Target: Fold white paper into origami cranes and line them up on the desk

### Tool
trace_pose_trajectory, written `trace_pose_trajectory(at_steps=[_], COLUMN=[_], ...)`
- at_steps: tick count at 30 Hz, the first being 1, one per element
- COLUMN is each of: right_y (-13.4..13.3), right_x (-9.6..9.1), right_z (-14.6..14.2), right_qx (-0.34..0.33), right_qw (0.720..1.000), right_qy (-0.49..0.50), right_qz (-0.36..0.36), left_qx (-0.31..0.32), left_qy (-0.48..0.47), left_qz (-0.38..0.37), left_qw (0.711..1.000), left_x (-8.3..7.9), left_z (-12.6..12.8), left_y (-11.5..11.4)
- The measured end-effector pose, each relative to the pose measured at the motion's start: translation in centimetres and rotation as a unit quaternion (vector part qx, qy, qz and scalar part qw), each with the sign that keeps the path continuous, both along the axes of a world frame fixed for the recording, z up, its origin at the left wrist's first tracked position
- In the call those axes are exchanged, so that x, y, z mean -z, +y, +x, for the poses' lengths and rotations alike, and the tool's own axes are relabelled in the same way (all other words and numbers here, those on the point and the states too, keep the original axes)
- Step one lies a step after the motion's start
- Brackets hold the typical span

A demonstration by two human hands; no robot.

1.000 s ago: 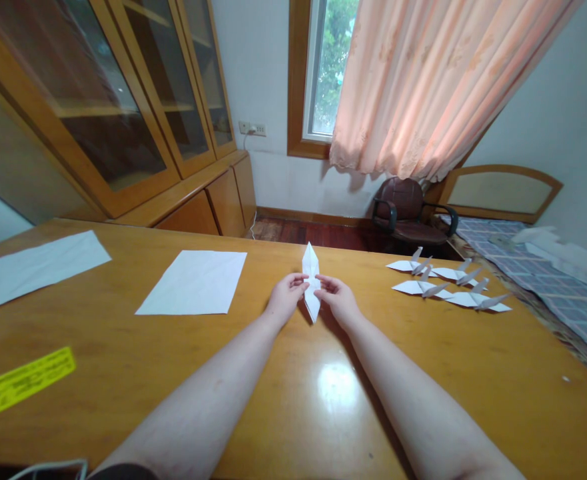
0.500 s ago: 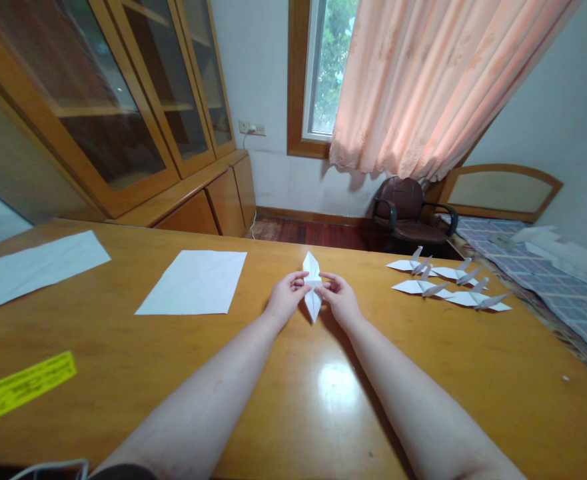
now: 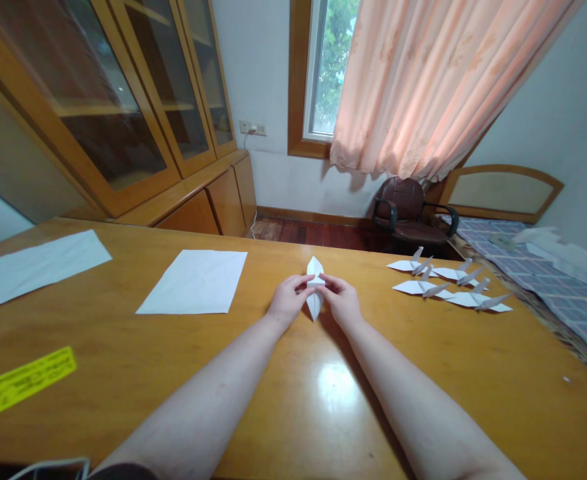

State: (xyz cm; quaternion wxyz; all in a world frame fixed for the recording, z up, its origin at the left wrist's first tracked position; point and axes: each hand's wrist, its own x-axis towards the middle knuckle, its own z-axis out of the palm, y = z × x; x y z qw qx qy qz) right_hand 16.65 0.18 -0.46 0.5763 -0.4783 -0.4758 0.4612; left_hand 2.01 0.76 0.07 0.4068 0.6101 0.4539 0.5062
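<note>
A small piece of folded white paper (image 3: 315,305), pointed at its far and near ends, is held between my two hands above the wooden table. My left hand (image 3: 289,297) pinches its left edge with thumb and fingers. On the opposite edge, my right hand (image 3: 342,298) grips it the same way, both thumbs close together near the middle. Fingertips cover part of the paper's sides. Several finished white paper cranes (image 3: 422,287) stand grouped on the table to the right of my hands.
Left of my hands lies a white paper sheet (image 3: 196,283), with another sheet (image 3: 43,267) farther left. A yellow printed strip (image 3: 23,385) is at the near left. Beyond the wooden table (image 3: 173,373) are a glass-door cabinet (image 3: 168,170), a brown armchair (image 3: 407,207) and a bed (image 3: 528,250).
The folded paper has tipped a little in my hands, its far point looking shorter and lower. My fingers have shifted slightly along its edges. The cranes and sheets stay put.
</note>
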Motion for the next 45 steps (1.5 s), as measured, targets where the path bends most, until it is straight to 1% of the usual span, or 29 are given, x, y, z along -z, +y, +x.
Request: trace_pose_trajectory(at_steps=[3,7,12,18,29,35,37,41,43,45], right_y=[0.0,-0.1,-0.3,-0.4,-0.5,-0.5,-0.5,-0.5,-0.6,-0.7], right_x=[-0.1,0.0,0.1,0.3,0.1,0.3,0.1,-0.5,-0.8,-0.9], right_z=[-0.1,0.0,0.1,0.1,0.2,0.2,0.3,0.4,0.4,0.3], right_qx=[0.016,0.030,0.036,0.038,0.039,0.037,0.045,0.083,0.067,0.044], right_qw=[1.000,0.999,0.996,0.993,0.993,0.990,0.985,0.970,0.972,0.978], right_qy=[0.004,-0.030,-0.076,-0.105,-0.111,-0.130,-0.149,-0.181,-0.174,-0.164], right_qz=[-0.008,-0.009,0.012,0.030,0.032,0.049,0.072,0.142,0.146,0.119], left_qx=[-0.004,-0.014,-0.042,-0.040,-0.020,-0.016,-0.018,-0.066,-0.063,-0.035], left_qy=[0.020,0.048,0.091,0.117,0.121,0.111,0.115,0.136,0.135,0.125], left_qz=[0.026,0.052,0.099,0.131,0.136,0.131,0.133,0.149,0.152,0.129], left_qw=[0.999,0.997,0.990,0.984,0.983,0.985,0.984,0.977,0.977,0.983], left_x=[0.1,0.0,-0.3,-0.4,-0.6,-0.7,-0.6,-0.5,-0.7,-0.8], left_z=[-0.1,-0.2,-0.3,-0.3,-0.3,-0.2,-0.2,-0.3,-0.4,-0.3], left_y=[0.0,-0.1,-0.4,-0.4,-0.4,-0.5,-0.5,-0.4,-0.5,-0.5])
